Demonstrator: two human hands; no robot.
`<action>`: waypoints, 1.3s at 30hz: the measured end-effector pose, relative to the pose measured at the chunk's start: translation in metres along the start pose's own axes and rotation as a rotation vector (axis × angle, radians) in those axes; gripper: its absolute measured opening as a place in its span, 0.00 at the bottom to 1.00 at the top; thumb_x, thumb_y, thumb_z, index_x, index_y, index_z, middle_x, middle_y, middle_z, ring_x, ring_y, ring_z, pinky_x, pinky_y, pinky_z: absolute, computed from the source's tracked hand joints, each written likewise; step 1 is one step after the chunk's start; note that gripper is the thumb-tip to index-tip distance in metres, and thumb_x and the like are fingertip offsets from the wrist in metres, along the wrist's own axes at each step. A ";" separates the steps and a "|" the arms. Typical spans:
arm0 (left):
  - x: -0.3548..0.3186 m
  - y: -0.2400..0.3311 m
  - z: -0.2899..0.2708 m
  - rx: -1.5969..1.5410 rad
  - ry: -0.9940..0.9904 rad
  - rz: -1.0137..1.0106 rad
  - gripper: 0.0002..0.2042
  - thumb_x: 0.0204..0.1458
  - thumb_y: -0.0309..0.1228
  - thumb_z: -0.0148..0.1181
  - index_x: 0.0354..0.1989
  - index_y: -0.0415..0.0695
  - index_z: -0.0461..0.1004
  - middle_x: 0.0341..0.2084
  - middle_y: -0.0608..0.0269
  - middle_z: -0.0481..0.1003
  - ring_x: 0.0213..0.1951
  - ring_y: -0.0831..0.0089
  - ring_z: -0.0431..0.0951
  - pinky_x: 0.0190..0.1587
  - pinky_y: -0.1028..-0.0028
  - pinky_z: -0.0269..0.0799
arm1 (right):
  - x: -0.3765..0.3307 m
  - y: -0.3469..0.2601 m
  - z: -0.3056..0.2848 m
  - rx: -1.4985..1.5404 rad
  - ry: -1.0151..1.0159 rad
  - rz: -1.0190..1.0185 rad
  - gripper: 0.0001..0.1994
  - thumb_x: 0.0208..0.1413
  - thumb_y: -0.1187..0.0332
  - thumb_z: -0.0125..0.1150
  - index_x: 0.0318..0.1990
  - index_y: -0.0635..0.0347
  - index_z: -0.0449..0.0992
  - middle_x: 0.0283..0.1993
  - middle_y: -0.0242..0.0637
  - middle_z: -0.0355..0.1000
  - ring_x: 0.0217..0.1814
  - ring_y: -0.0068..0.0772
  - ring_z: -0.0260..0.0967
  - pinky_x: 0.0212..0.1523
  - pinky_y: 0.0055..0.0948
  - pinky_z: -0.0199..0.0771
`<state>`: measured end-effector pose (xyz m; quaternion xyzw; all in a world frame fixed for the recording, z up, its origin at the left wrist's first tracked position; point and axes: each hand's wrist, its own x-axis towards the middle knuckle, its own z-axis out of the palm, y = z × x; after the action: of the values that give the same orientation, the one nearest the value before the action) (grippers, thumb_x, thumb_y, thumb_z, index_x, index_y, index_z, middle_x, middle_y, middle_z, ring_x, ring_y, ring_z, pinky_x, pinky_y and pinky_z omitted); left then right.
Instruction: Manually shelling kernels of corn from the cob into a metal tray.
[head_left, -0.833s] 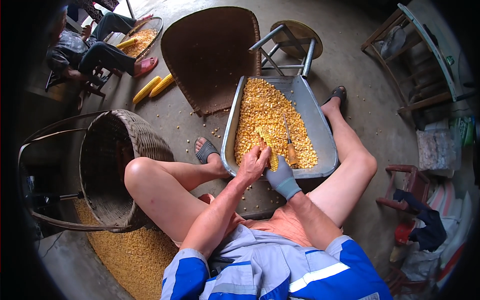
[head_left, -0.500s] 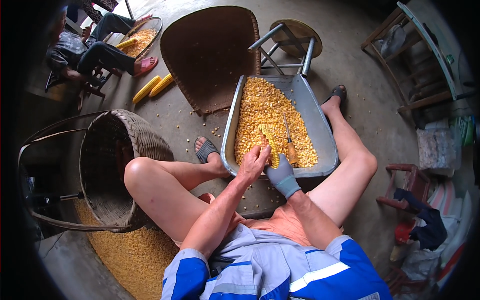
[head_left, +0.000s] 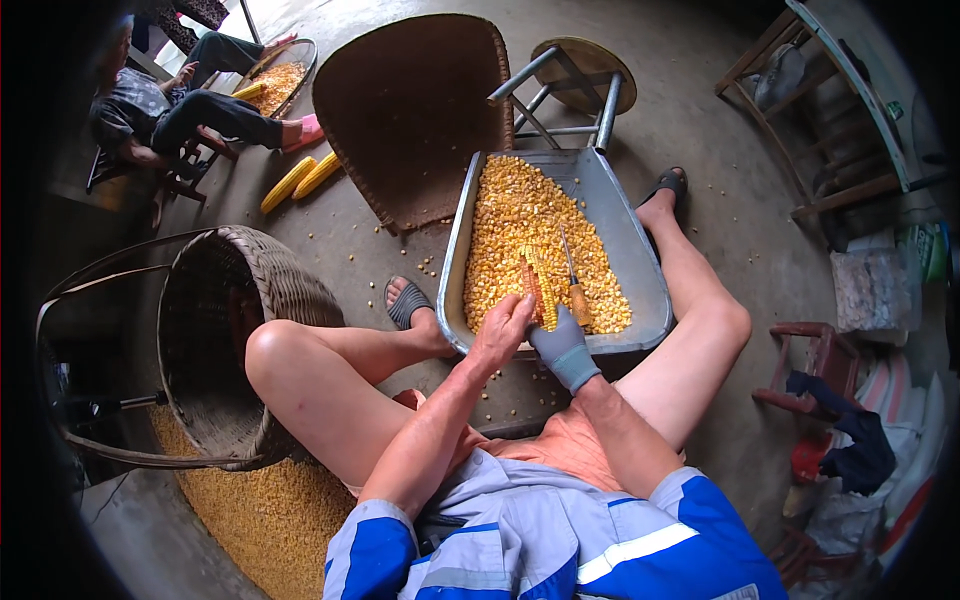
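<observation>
Over the near end of a metal tub (head_left: 655, 290), my two hands hold an ear of corn (head_left: 547, 290), which points away from me. Yellow kernels show on its right side, and a reddish strip without kernels runs along its left. My bare left hand (head_left: 503, 328) is closed around the left of its lower end. On the right side, my right hand (head_left: 562, 345), in a grey glove, grips the same end; its fingertips are partly hidden. Loose kernels (head_left: 515, 215) fill much of the tub. A pointed tool with a wooden handle (head_left: 579, 303) lies on them, just right of the ear.
A woven basket (head_left: 295, 285) lies tipped at my left, above a kernel heap (head_left: 260, 520). Beyond the tub stand a large woven scoop (head_left: 415, 110) and a round stool (head_left: 600, 85). Two ears (head_left: 290, 183) lie on the floor near another seated person (head_left: 150, 110).
The reddish strip on the ear shows more openly now, with my left hand slightly lower along it. The whole view has shifted a little. The other person's hand has lifted slightly.
</observation>
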<state>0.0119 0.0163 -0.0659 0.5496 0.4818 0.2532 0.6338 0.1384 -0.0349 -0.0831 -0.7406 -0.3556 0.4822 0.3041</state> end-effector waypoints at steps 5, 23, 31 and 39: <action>-0.005 0.005 0.004 0.114 -0.026 0.014 0.19 0.55 0.45 0.54 0.34 0.36 0.72 0.23 0.62 0.70 0.28 0.76 0.67 0.31 0.73 0.65 | 0.001 0.006 0.001 -0.181 0.041 -0.036 0.25 0.45 0.55 0.63 0.43 0.67 0.66 0.39 0.60 0.72 0.45 0.55 0.72 0.44 0.41 0.71; -0.003 0.011 -0.017 -0.441 0.015 -0.339 0.17 0.56 0.43 0.52 0.38 0.39 0.72 0.24 0.69 0.68 0.21 0.82 0.65 0.22 0.81 0.61 | -0.019 -0.047 -0.035 0.187 -0.486 0.073 0.22 0.54 0.60 0.57 0.50 0.66 0.65 0.42 0.40 0.71 0.43 0.27 0.70 0.42 0.28 0.72; -0.013 0.031 -0.007 -0.242 -0.209 -0.163 0.17 0.55 0.45 0.50 0.37 0.41 0.71 0.20 0.72 0.65 0.19 0.83 0.63 0.20 0.81 0.57 | 0.020 -0.018 -0.022 0.806 -0.211 -0.135 0.22 0.62 0.53 0.46 0.46 0.66 0.71 0.38 0.38 0.71 0.40 0.27 0.70 0.42 0.25 0.72; -0.019 0.028 0.010 -0.200 -0.290 -0.289 0.22 0.59 0.53 0.44 0.33 0.43 0.68 0.16 0.71 0.63 0.16 0.81 0.61 0.19 0.79 0.55 | 0.017 -0.027 -0.031 1.052 -0.078 0.072 0.15 0.57 0.59 0.50 0.36 0.65 0.70 0.28 0.41 0.71 0.29 0.34 0.70 0.32 0.29 0.74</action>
<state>0.0189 0.0030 -0.0342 0.4399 0.4319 0.1245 0.7775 0.1654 -0.0084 -0.0593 -0.4809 -0.0508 0.6330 0.6046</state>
